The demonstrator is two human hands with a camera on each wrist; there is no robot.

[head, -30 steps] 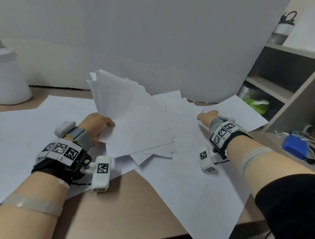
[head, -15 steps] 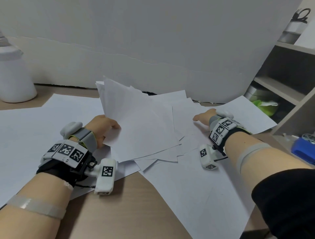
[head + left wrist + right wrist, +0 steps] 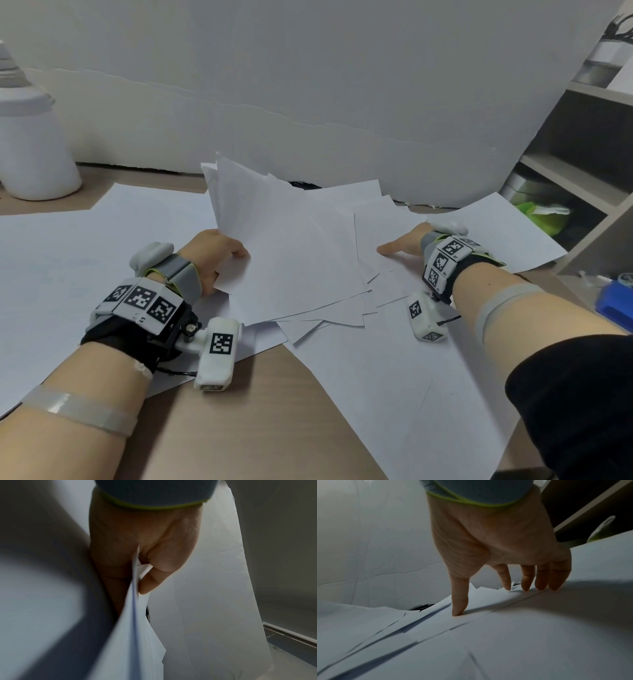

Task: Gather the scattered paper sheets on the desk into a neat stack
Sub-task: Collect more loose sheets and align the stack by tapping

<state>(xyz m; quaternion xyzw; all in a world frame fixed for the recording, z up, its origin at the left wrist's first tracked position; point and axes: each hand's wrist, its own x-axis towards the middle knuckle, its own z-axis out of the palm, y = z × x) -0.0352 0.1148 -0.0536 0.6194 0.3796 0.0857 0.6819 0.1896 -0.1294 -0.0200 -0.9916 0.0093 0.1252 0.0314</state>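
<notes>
My left hand [image 3: 219,255] pinches the near-left edge of a fanned bundle of white paper sheets [image 3: 287,253], tilted up off the desk; the left wrist view shows the thumb [image 3: 154,577] pressed on the sheets [image 3: 135,635]. More loose white sheets [image 3: 373,240] lie overlapped flat in the middle of the desk. My right hand [image 3: 404,245] lies open on them, straight fingertips [image 3: 459,609] pressing the paper [image 3: 488,635] down.
Large white sheets [image 3: 85,253] cover the brown desk [image 3: 260,421] on both sides. A white jug [image 3: 30,144] stands at the far left. A grey shelf unit [image 3: 582,178] with a green item [image 3: 544,214] stands on the right, a blue thing [image 3: 615,305] beside it. White wall behind.
The held bundle has sunk lower and moved a little right. My right hand has slid left over the flat sheets, drawing them toward the bundle.
</notes>
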